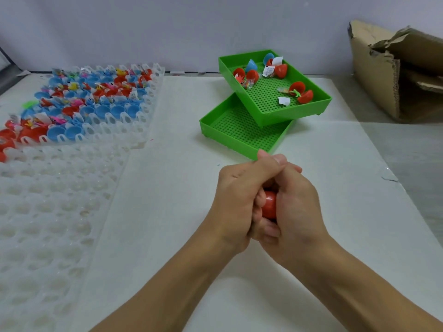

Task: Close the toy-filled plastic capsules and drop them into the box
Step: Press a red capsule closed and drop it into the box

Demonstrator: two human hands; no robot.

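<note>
A red plastic capsule (pixel 270 204) is clasped between both hands above the middle of the white table; only a strip of it shows. My left hand (pixel 236 200) wraps it from the left, and my right hand (pixel 293 212) from the right, fingers interlocked over it. An upper green perforated tray (pixel 271 109) holds several open red and blue capsule halves with small toys and paper slips. At the far right stands a torn cardboard box (pixel 393 75), open toward me.
A second green tray (pixel 239 137) lies under the first, just beyond my hands. A clear plastic rack (pixel 143 125) at the far left holds several red and blue toy-filled capsule halves. Another clear rack (pixel 48 212) with bare cells lies at near left.
</note>
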